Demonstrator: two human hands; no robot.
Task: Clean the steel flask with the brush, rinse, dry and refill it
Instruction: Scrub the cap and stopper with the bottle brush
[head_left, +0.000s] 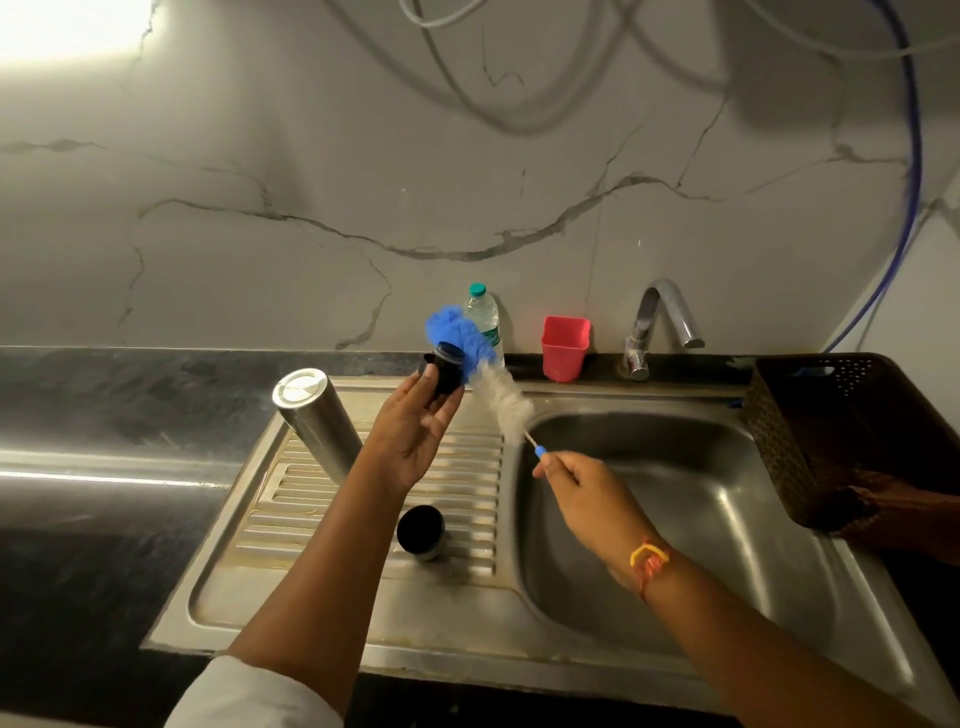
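While the steel flask (318, 418) stands at the drainboard's (467, 470) back left corner, its black stopper (445, 368) is grasped by the left hand (415, 431) and apparently scrubbed with the brush (501, 397) pinched in the right hand (587, 493); rinsing is judged next

Dim, top-left glare, blurred brush (483, 374)

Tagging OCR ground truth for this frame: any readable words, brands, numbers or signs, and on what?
No text can be read.
Clear plastic water bottle with green cap: printed label, too blurred to read.
Cylindrical steel flask, pink plastic cup, brown woven basket: no markings visible.
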